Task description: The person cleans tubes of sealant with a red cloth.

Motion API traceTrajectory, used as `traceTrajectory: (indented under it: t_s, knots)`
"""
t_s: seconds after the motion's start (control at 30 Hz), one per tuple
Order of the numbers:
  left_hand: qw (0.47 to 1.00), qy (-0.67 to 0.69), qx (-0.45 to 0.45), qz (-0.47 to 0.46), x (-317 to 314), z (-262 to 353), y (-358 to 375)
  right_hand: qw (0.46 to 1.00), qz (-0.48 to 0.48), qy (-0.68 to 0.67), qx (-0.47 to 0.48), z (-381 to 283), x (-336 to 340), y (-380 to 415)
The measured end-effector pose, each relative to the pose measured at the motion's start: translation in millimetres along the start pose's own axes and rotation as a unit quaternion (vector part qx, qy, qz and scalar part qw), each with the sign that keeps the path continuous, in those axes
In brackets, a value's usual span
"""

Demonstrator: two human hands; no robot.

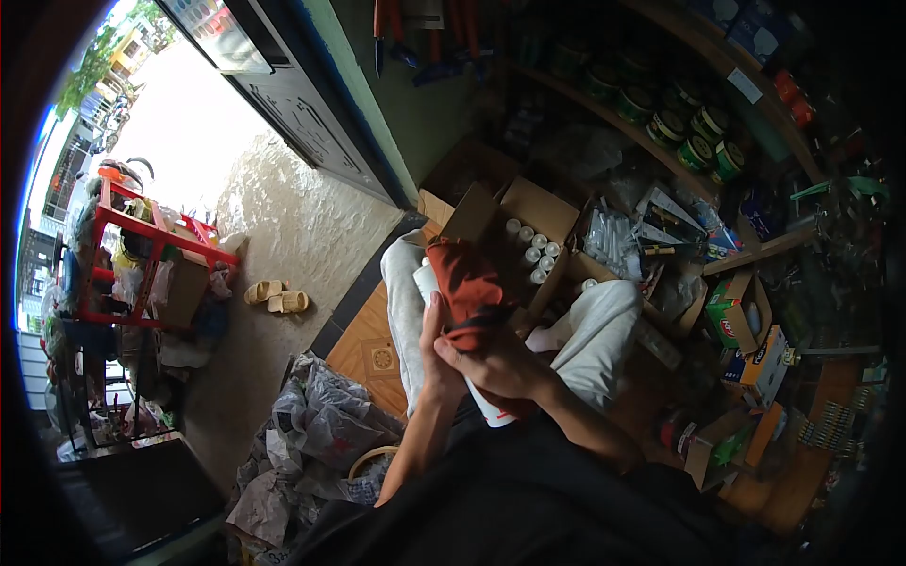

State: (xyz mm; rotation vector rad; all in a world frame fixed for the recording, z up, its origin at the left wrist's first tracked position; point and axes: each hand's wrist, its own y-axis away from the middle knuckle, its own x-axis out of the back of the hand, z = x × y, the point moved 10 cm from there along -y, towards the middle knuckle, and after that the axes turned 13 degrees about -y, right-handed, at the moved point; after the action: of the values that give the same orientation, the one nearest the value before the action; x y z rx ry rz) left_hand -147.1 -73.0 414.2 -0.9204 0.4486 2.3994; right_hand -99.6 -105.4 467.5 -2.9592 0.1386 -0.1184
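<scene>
In front of my lap, both of my hands are closed together around a white cylinder [493, 409] and a rust-red cloth [467, 278]. My left hand [432, 357] grips the cylinder from the left side, its thumb pointing up along it. My right hand [500, 366] is wrapped around the lower part of the bunched cloth, which lies over the cylinder. The cylinder's lower end shows a red mark below my hands. Most of its middle is hidden by the fingers and cloth. Just beyond, a cardboard box [543, 203] holds several white-topped cylinders [533, 253].
Grey plastic bags [316, 415] lie at my left. Yellow sandals [276, 296] sit on the concrete outside the doorway, near a red rack [142, 250]. To the right are cluttered shelves with green tins [696, 151] and small boxes [755, 363]. A dark screen [142, 495] stands lower left.
</scene>
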Motion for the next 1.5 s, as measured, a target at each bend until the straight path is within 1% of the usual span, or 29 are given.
traceTrajectory:
  t_s: [0.03, 0.13, 0.23, 0.3, 0.33, 0.37, 0.47, 0.5, 0.53, 0.6, 0.63, 0.73, 0.77, 0.8, 0.87, 0.9, 0.97, 1.0, 1.03, 1.13, 1.17, 1.2, 1.23, 1.27, 1.33, 1.37, 1.43, 1.47, 1.5]
  knots:
    - [0.998, 0.012, -0.045, -0.029, -1, 9, -2, 0.996, -0.044, 0.065, 0.047, -11, -11, 14]
    - [0.996, 0.075, 0.001, 0.052, 25, 6, -29, 0.927, -0.244, 0.255, 0.129, -33, -46, 63]
    - [0.992, 0.107, -0.005, 0.071, 39, 13, -37, 0.953, -0.222, 0.171, 0.119, -33, -37, 81]
    - [0.983, 0.177, 0.019, 0.039, 17, 6, -31, 0.969, -0.168, 0.128, 0.128, -50, -26, 65]
    - [0.976, 0.213, 0.033, 0.024, 3, 4, -26, 0.991, -0.119, 0.042, 0.04, -47, -14, 43]
    - [0.987, 0.145, 0.071, 0.01, -12, -2, -21, 0.989, -0.103, 0.079, 0.071, -53, -12, 29]
    - [0.959, 0.214, 0.095, -0.16, -52, -9, -4, 0.96, -0.073, 0.237, 0.133, -57, -14, 8]
    - [0.964, 0.189, 0.078, -0.171, -52, -8, 0, 0.966, -0.061, 0.221, 0.122, -51, -13, 1]
    - [0.971, 0.186, 0.069, -0.132, -40, -9, -1, 0.971, -0.049, 0.206, 0.112, -45, -12, -6]
    - [0.981, 0.174, 0.05, -0.07, -16, -11, -5, 0.999, -0.023, 0.021, 0.036, -17, -7, -17]
    - [0.985, 0.163, 0.042, -0.047, -7, -9, -9, 0.988, -0.067, 0.115, 0.084, -18, -20, -14]
    - [0.984, 0.175, -0.019, -0.003, 25, 7, -21, 0.998, -0.062, 0.014, 0.029, -12, -25, 6]
    - [0.983, 0.168, -0.031, 0.069, 42, 15, -23, 0.987, -0.152, 0.041, -0.037, 0, -36, 23]
    - [0.963, 0.203, -0.024, 0.176, 70, 14, -24, 0.981, -0.181, 0.027, -0.069, 3, -40, 38]
    - [0.989, 0.146, -0.036, -0.006, 125, 14, -43, 0.962, -0.24, 0.005, -0.13, 5, -48, 59]
    - [0.97, 0.165, -0.026, 0.175, 123, 20, -37, 0.953, -0.248, -0.019, -0.171, 4, -48, 60]
    - [0.948, 0.133, -0.064, 0.283, 99, 38, -23, 0.931, -0.259, -0.066, -0.249, 4, -48, 60]
    - [0.931, 0.115, -0.081, 0.338, 101, 44, -14, 0.953, -0.224, -0.058, -0.195, -4, -44, 50]
    - [0.971, 0.164, -0.029, 0.173, 102, 29, -21, 0.971, -0.189, -0.05, -0.141, -10, -41, 43]
    - [0.996, 0.024, 0.047, 0.079, 46, 24, -7, 0.994, -0.11, 0.02, -0.006, -11, -39, 30]
    - [0.985, 0.155, 0.057, -0.051, 27, 9, -4, 0.991, -0.1, 0.077, 0.041, -15, -39, 26]
    - [0.986, 0.136, 0.089, 0.047, 49, -16, -1, 0.983, -0.092, 0.133, 0.088, -21, -39, 22]
    - [0.992, 0.105, 0.064, 0.02, 27, -10, 4, 0.968, -0.06, 0.173, 0.173, -39, -37, 16]
    - [0.997, 0.073, 0.039, -0.008, 5, -1, 8, 0.975, -0.022, 0.162, 0.152, -38, -29, 5]
    - [0.989, 0.089, 0.11, 0.05, 8, -18, 21, 0.982, 0.059, 0.14, 0.108, -35, -11, -12]
    - [0.981, 0.097, 0.146, 0.078, 11, -27, 27, 0.99, 0.059, 0.107, 0.076, -33, -3, -22]
    - [0.976, 0.187, 0.093, -0.057, -6, -14, 13, 0.98, 0.009, 0.168, 0.109, -30, -8, -16]
    - [0.963, 0.23, 0.065, -0.126, -16, -1, 7, 0.984, -0.025, 0.147, 0.1, -27, -13, -14]
    - [0.955, 0.263, 0.08, -0.116, -16, 0, 6, 0.986, -0.059, 0.125, 0.089, -24, -18, -11]
